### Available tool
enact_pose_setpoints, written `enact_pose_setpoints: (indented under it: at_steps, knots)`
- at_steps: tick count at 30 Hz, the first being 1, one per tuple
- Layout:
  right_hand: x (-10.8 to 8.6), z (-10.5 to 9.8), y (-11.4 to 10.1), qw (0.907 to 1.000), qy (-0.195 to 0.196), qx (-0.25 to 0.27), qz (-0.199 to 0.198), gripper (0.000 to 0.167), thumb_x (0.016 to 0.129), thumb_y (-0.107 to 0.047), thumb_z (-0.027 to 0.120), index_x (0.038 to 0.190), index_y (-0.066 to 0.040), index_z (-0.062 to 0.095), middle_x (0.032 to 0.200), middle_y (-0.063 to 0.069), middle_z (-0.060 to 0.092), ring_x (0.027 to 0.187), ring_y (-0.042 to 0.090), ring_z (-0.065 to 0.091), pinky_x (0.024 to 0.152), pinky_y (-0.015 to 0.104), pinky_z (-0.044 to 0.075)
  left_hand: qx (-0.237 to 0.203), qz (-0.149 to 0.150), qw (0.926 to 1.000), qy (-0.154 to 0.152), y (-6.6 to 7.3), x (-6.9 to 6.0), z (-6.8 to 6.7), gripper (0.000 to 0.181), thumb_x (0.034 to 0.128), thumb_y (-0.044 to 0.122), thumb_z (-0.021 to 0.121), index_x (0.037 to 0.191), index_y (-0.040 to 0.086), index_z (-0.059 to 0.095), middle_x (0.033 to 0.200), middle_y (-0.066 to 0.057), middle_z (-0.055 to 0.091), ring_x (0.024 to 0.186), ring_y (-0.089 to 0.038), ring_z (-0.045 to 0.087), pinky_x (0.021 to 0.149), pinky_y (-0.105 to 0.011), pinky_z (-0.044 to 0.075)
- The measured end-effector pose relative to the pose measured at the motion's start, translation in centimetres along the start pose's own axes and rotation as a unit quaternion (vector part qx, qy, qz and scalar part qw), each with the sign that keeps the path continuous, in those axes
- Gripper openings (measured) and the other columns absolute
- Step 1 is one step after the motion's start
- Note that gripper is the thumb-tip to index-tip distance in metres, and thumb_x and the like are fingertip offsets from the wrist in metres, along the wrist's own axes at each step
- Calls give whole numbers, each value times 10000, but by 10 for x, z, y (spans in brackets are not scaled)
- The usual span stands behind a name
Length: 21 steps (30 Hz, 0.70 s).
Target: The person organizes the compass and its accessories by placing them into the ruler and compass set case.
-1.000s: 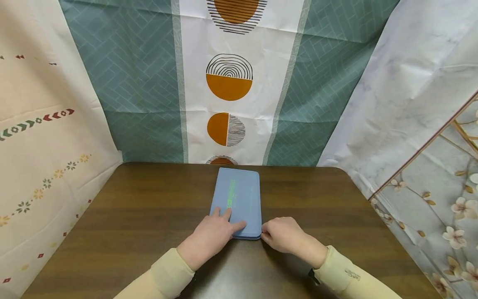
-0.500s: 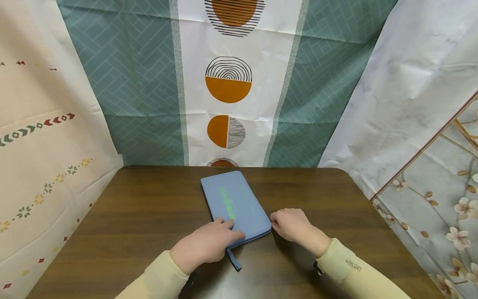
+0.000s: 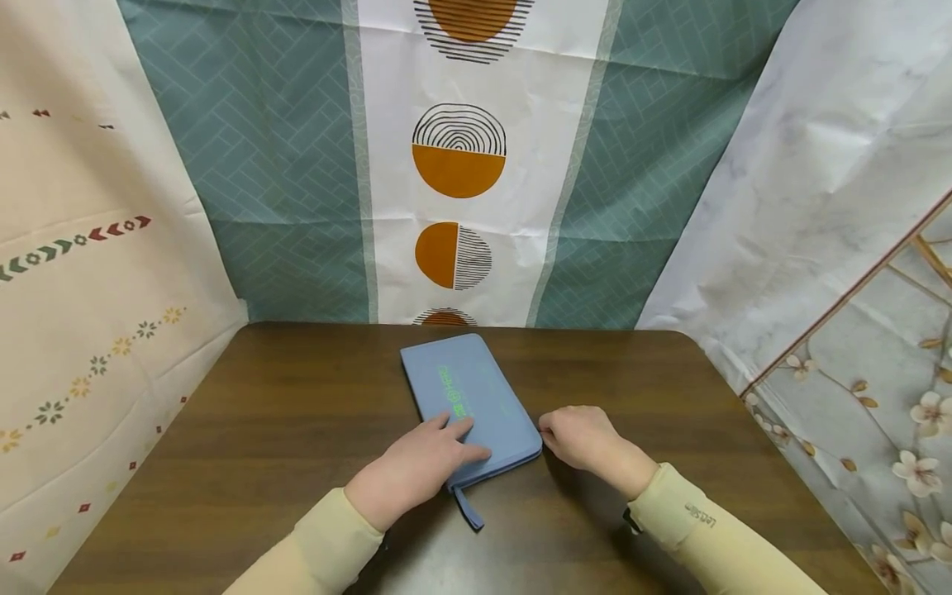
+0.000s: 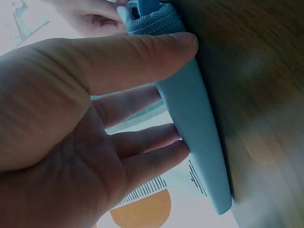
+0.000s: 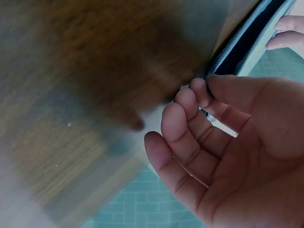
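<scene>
A flat blue zippered case (image 3: 487, 392) with green lettering lies slanted on the wooden table, its far end turned left. My left hand (image 3: 412, 467) rests on its near left part, fingers spread over the cover. In the left wrist view, the thumb and straight fingers touch the case (image 4: 194, 99). At the near right corner, my right hand (image 3: 583, 436) pinches the zipper pull between thumb and forefinger; the pull itself is mostly hidden. A dark gap shows between the case's edges (image 5: 259, 45) in the right wrist view. A short blue wrist strap (image 3: 468, 510) sticks out at the near left corner.
The brown table (image 3: 312, 388) extends around the case on all sides. Patterned cloth (image 3: 297, 165) hangs behind its far edge, with a cream cloth (image 3: 89, 289) at the left and a floral one (image 3: 855, 413) at the right.
The case has turned counterclockwise, its far end swinging left and its near right corner moving right. The strap has come into view. My right hand has shifted slightly right and away from me.
</scene>
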State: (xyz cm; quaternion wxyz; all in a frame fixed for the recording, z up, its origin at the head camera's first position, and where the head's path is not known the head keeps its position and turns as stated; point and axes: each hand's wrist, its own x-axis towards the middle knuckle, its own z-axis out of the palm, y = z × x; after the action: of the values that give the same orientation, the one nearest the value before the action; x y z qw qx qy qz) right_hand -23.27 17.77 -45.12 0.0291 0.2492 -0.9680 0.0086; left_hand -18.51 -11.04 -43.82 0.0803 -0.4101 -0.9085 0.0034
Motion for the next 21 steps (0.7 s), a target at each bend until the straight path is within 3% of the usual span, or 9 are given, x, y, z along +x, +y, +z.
enact_pose_setpoints:
  at_steps: [5,21]
  knots:
    - [-2,-1,0,10000,-53,-15,9,334,1009,-110,772,732,-221,623,647,-51,533,612,164,510,571,432,459,-51,-4,10000,-25,-1,1,-1,693,855,-111,880,1359,350,766,1422,-126,690,1000,-342,631,850,-382,573]
    - [-20,-3,-6,9996,-46,26,-272,387,1003,-130,780,698,-246,573,613,-98,487,592,116,482,573,406,454,-280,-174,9991,-283,0,2,-3,646,924,-115,815,1391,329,763,1489,-141,677,1225,-426,672,986,-462,581]
